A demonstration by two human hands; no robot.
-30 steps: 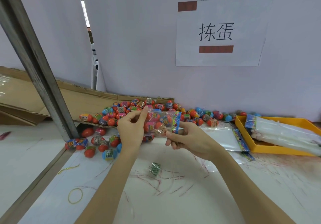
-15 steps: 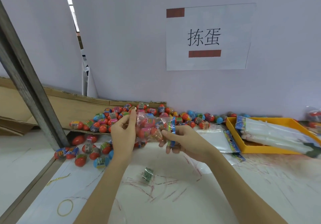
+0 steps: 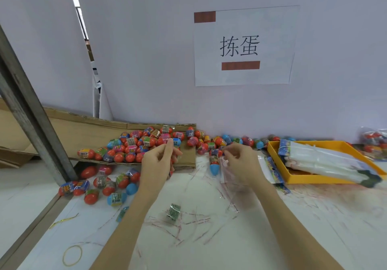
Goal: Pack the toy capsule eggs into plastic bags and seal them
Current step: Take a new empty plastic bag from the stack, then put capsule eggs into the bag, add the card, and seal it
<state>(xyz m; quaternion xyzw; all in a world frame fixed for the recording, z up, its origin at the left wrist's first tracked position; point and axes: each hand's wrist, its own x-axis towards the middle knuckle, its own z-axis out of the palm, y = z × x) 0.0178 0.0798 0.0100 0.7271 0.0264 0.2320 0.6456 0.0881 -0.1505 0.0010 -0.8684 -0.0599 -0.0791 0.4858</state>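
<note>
Toy capsule eggs [image 3: 134,144], mostly red with coloured wrappers, lie heaped on a cardboard sheet [image 3: 188,158], and more are spread on the table [image 3: 100,184]. My right hand [image 3: 240,165] pinches a clear, limp plastic bag [image 3: 229,186] that hangs down to the table; it looks empty. A blue egg [image 3: 214,168] lies just left of that hand. My left hand [image 3: 159,163] hovers over the near edge of the egg heap with thumb and forefinger together; I cannot make out anything between them.
A yellow tray [image 3: 272,150] of empty bags stands at the right, with filled bags [image 3: 372,140] behind it. Thin peel strips, a loose wrapper [image 3: 173,211] and a rubber band [image 3: 72,255] litter the table. A metal post [image 3: 31,112] slants at the left.
The filled bag of eggs that both hands held between them is gone from them. My hands have drawn apart, and my right hand now holds a limp clear bag.
</note>
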